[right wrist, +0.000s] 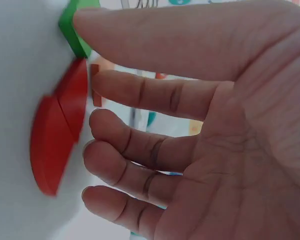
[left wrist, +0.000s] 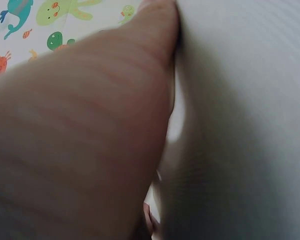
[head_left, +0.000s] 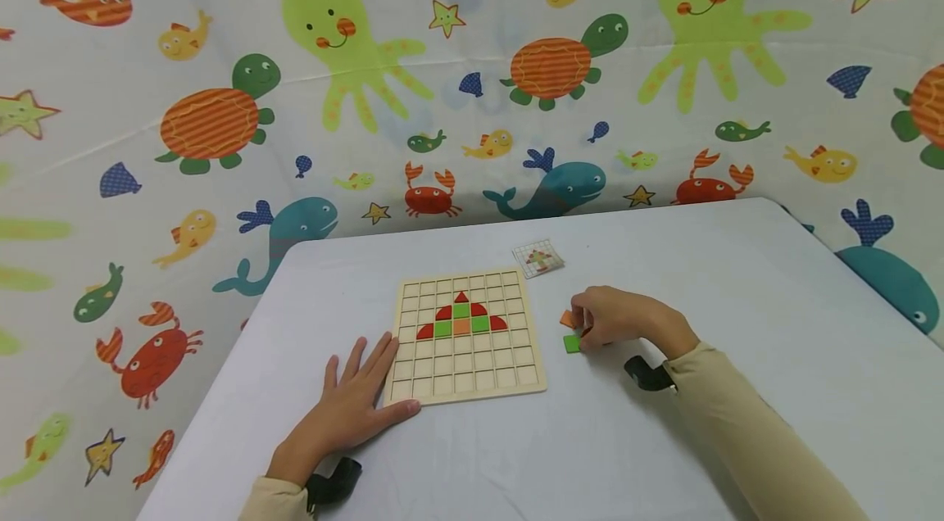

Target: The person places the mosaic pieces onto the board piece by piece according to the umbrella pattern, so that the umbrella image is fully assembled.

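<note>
A square wooden grid board (head_left: 472, 361) lies on the table. Red, green and orange tiles (head_left: 461, 327) form a stepped, tree-like shape in its cells. My left hand (head_left: 350, 406) rests with spread fingers along the board's left edge, the thumb by the lower left corner. To the right of the board, my right hand (head_left: 615, 318) is over loose tiles. In the right wrist view its thumb touches a green tile (right wrist: 81, 35), and the index fingertip is at an orange tile (right wrist: 96, 92). Two red curved tiles (right wrist: 52, 145) lie beside the fingers, which bend loosely and are apart.
A small pattern card (head_left: 538, 258) with a printed grid and coloured shape lies just beyond the board's upper right corner. The white-covered table (head_left: 472, 464) ends at a cloth backdrop (head_left: 457, 29) with sea animals.
</note>
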`<state>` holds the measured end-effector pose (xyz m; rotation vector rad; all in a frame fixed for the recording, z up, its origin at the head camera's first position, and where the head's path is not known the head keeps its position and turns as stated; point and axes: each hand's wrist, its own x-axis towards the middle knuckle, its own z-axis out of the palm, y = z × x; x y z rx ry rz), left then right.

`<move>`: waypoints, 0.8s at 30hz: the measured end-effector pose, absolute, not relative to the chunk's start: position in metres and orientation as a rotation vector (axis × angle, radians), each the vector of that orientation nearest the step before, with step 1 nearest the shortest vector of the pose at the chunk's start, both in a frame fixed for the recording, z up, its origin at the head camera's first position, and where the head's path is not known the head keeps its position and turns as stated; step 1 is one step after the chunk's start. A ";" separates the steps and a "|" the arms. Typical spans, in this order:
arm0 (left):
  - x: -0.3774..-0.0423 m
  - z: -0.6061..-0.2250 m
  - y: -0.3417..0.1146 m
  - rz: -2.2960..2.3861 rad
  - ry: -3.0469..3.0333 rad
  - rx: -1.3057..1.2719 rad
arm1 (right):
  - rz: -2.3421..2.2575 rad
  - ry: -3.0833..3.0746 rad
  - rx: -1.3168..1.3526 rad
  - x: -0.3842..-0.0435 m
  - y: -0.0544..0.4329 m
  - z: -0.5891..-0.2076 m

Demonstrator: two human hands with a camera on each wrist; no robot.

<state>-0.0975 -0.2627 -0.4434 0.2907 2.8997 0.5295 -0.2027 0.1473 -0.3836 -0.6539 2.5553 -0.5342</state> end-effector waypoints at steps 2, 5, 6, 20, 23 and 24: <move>-0.097 -0.443 -0.262 0.527 2.900 0.293 | -0.520 2.566 -0.685 -0.202 0.143 -0.386; -0.096 -0.442 -0.263 0.531 2.902 0.298 | -0.501 2.577 -0.731 -0.201 0.138 -0.389; -0.096 -0.442 -0.263 0.533 2.901 0.298 | -0.504 2.575 -0.739 -0.202 0.136 -0.390; -0.095 -0.441 -0.262 0.533 2.892 0.285 | -0.643 2.569 -0.909 -0.204 0.127 -0.395; -0.095 -0.441 -0.262 0.549 2.890 0.291 | -0.707 2.573 -0.966 -0.205 0.126 -0.397; -0.095 -0.441 -0.262 0.550 2.890 0.291 | -0.725 2.575 -0.974 -0.205 0.125 -0.398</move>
